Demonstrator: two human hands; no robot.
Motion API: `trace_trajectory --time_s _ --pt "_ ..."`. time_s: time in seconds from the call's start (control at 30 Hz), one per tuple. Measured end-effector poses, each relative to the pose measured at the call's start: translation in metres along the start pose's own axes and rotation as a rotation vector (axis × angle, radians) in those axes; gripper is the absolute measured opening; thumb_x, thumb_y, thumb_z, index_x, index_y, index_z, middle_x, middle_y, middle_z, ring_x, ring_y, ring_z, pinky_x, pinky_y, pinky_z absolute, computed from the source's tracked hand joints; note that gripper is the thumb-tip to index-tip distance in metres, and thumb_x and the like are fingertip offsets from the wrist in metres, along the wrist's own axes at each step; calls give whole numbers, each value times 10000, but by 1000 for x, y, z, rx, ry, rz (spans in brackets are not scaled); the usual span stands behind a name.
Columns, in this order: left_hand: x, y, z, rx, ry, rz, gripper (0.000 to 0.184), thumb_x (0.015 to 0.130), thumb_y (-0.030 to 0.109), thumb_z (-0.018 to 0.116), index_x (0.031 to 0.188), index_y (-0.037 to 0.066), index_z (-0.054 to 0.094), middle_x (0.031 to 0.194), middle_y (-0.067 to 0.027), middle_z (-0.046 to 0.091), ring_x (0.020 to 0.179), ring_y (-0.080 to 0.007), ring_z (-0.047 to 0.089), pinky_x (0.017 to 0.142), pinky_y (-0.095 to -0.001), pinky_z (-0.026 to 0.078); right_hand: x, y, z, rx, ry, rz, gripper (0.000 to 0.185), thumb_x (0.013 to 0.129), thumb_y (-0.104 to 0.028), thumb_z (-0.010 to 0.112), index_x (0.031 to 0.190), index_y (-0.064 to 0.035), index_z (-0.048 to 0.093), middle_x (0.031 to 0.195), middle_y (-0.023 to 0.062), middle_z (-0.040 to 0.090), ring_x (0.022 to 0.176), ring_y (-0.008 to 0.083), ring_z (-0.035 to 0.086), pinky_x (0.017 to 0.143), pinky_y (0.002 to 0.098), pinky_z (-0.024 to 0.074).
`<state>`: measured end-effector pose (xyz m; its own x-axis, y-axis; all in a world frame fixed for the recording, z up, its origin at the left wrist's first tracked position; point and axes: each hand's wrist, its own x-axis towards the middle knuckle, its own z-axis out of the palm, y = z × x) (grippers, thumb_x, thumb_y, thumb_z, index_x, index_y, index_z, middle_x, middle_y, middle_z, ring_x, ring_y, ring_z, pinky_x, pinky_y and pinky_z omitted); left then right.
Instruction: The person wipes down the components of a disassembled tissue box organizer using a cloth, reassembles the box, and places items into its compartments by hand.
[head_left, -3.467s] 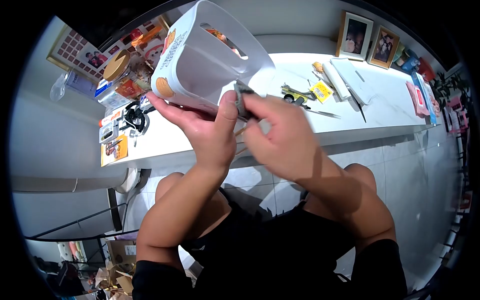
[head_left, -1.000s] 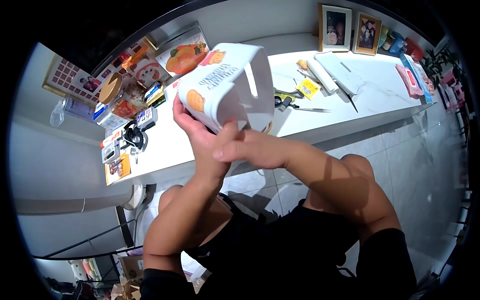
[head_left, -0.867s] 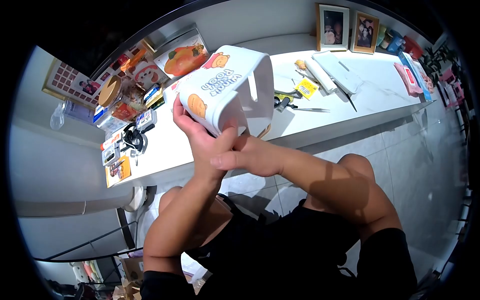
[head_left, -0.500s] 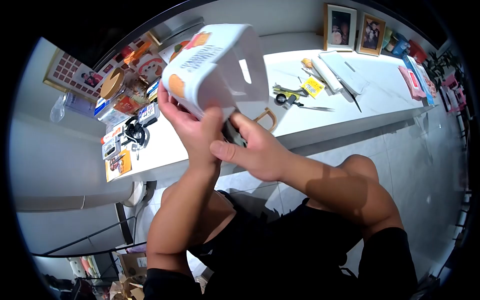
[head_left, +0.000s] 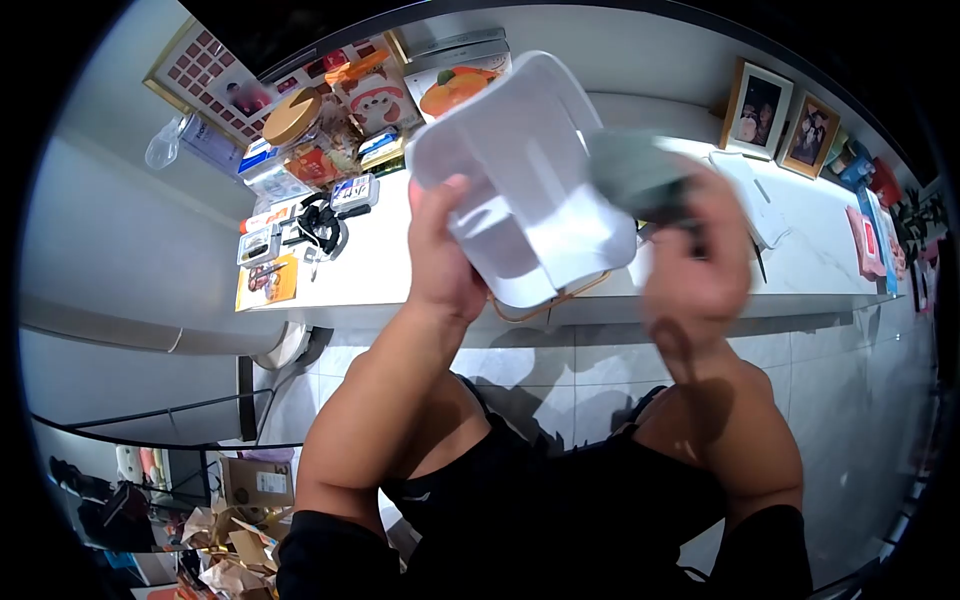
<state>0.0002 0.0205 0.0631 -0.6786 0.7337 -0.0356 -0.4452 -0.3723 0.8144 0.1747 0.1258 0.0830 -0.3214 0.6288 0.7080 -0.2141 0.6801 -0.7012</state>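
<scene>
My left hand [head_left: 446, 250] grips the near left wall of a white plastic storage box [head_left: 570, 225], thumb over the rim. The box is tilted so its bare inside, with a low divider, faces me. A thin tan handle [head_left: 530, 316] shows below its lower edge. To the right of the box, my right hand [head_left: 705, 260] is closed around a grey-green object with black parts [head_left: 640, 175]. Motion smears both the hand and that object, so its kind is unclear.
On the white table [head_left: 385, 270] stand a jar with a wooden lid [head_left: 320, 145], a black cable bundle [head_left: 320, 222] and an orange packet [head_left: 270, 280]. Picture frames [head_left: 757, 110] lean at the back right. Pink wipes [head_left: 865, 243] lie at the right end.
The box has turned from showing its printed outside to showing its inside. My right hand has moved away to the right and up, with the grey-green object now visible in it.
</scene>
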Motion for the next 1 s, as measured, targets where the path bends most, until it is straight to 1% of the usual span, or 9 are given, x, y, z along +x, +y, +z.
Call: trace_trajectory --time_s 0.07,0.17,0.3,0.5,0.67,0.73,0.9,0.97,1.0 --pt "-5 -11 5 37 -153 49 760 933 231 629 1595 126 271 1479 -184 498 1326 -309 582 1113 -465 518 2 5 19 -267 -177 -267 318 823 105 626 1094 5 756 1147 193 757 1008 290 767 847 375 605" --pt "-16 -20 18 123 -224 23 951 907 163 681 1672 114 118 1468 -174 478 1356 -285 536 1147 -431 458 13 9 36 -212 -46 417 386 820 77 618 1165 -3 772 1121 214 776 1024 402 744 933 384 566" --pt "-20 -22 24 75 -233 -55 946 919 195 713 1658 105 130 1450 -178 465 1312 -285 559 1103 -425 491 17 25 33 -170 -46 290 368 851 37 609 1176 -6 775 1107 247 767 1031 416 738 938 409 567" --pt "1 -10 15 185 -147 41 767 941 235 666 1595 99 288 1381 -151 534 1244 -266 605 1028 -442 549 -15 31 35 -563 -926 283 174 835 1 671 969 0 783 1108 216 734 1046 403 724 920 466 593" --pt "19 7 -3 95 -173 -58 653 929 267 612 1526 70 435 1350 -140 623 1238 -289 647 1043 -459 554 -7 -13 14 -592 -825 -14 166 843 4 679 984 -6 765 1140 171 708 1000 381 691 863 462 592" --pt "29 16 -13 34 -105 -109 646 941 294 559 1538 78 439 1390 -173 616 1251 -316 653 1049 -475 560 0 -32 3 -324 -514 -202 143 843 14 657 964 1 730 1083 149 703 964 328 692 842 442 582" --pt "37 35 -33 -25 -141 -203 695 941 418 507 1485 -14 516 1355 -216 675 1179 -390 716 1013 -513 604 25 6 -47 -24 -145 -90 181 971 -69 538 1002 -9 707 1057 111 690 944 204 687 849 382 580" --pt "39 34 -36 -158 -257 -337 688 949 427 502 1476 -14 536 1334 -226 686 1152 -391 728 999 -507 615 18 33 -47 622 154 413 353 1061 -219 427 1203 -22 682 1113 121 692 1070 227 678 926 367 578" --pt "40 30 -35 -157 -262 -331 688 949 427 502 1476 -14 536 1334 -226 686 1152 -391 728 999 -507 615 11 35 -39 514 82 466 417 1069 -291 390 1251 -30 658 1174 129 702 1117 241 683 992 376 568"
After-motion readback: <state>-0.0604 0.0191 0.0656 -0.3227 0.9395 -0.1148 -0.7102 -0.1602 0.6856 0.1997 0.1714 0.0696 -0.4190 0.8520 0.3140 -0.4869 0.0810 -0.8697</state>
